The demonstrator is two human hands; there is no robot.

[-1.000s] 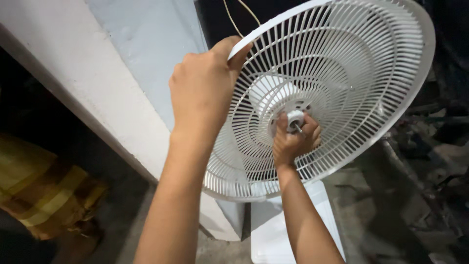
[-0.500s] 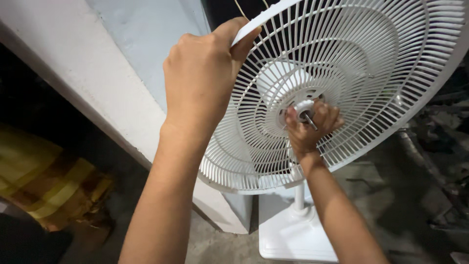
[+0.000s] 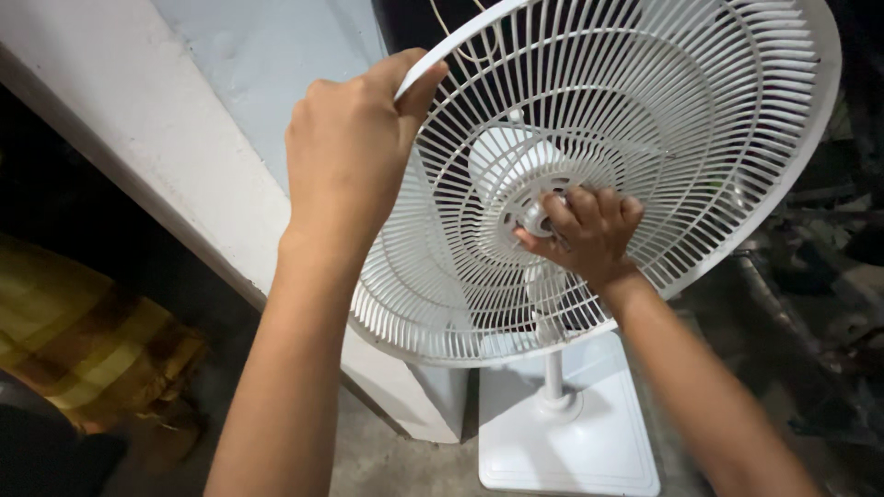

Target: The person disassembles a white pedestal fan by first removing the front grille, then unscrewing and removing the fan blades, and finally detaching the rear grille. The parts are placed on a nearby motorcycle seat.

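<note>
Head view: left hand point(image 3: 345, 152) clamps the fan's rear grille point(image 3: 700, 138) rim at ten o'clock; right hand point(image 3: 585, 230) pinches the central plastic nut point(image 3: 534, 217), apparently not yet off.

Our right hand point(image 3: 582, 230) hides the hub at the centre of the fan grille point(image 3: 718, 138), whose top rim leaves the frame's upper edge.

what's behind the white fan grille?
Through the white fan grille slats: the white motor housing, the pole down to the square base. The right hand covers the hub; the left hand grips the rim.
</note>
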